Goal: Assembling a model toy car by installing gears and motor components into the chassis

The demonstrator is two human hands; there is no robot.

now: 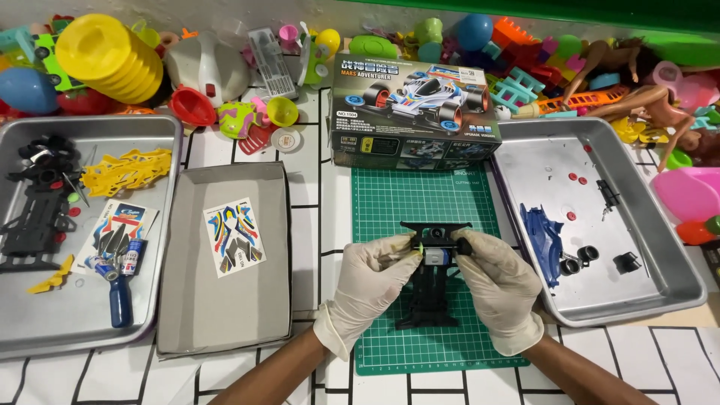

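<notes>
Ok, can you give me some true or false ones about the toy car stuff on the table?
1. Both gloved hands, left hand and right hand, hold the black car chassis over the green cutting mat. True.
2. The blue car body shell lies in the left tray. False: it lies in the right metal tray.
3. A sticker sheet lies in the grey cardboard lid. True.
4. The blue-handled screwdriver is on the mat. False: it is in the left metal tray.

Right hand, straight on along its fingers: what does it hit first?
The right hand points up and left, fingers already on the small silver motor in the black chassis. Past that, probably the left hand fingertips, though depth is unclear.
</notes>
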